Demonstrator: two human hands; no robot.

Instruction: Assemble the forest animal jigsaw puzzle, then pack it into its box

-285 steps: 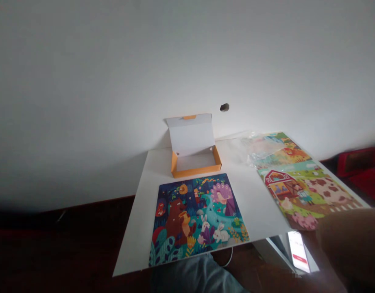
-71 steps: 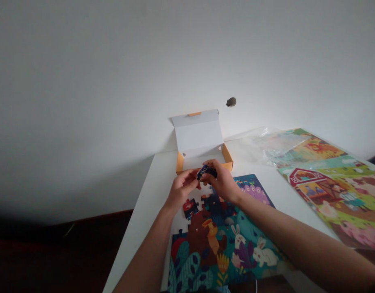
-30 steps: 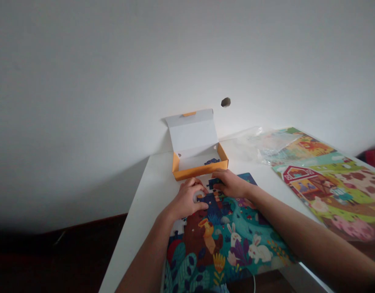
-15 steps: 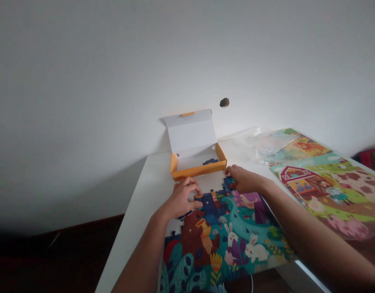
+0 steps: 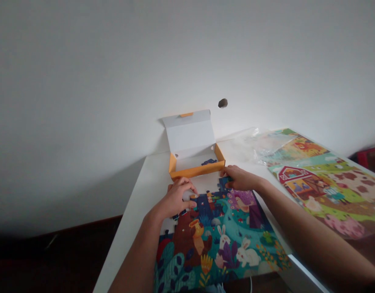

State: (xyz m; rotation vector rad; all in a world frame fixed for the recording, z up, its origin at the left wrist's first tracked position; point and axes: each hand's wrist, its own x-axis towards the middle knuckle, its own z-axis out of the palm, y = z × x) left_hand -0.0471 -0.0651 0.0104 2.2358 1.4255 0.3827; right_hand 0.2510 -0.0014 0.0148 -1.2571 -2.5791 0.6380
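A partly assembled jigsaw puzzle [image 5: 224,215] with rabbits, a bear and a peacock lies at the near side of the table. My left hand [image 5: 177,198] is at its upper left edge, fingers curled and thumb on the dark blue part. At the upper right edge, my right hand [image 5: 240,178] has thumb and index finger on a dark blue puzzle piece [image 5: 224,183]. Just beyond both hands stands an orange box [image 5: 198,171], its lid raised, with a few dark blue pieces [image 5: 208,161] inside.
On the right of the white table [image 5: 135,191] lies a farm picture sheet [image 5: 324,191], with a clear plastic bag [image 5: 251,146] partly over it. A wall with a hole [image 5: 223,103] rises behind. The table's left edge drops to a dark floor.
The puzzle has shifted slightly to the left, with both hands staying at its upper edge. The view has also moved a little. The box and farm sheet look unmoved on the table.
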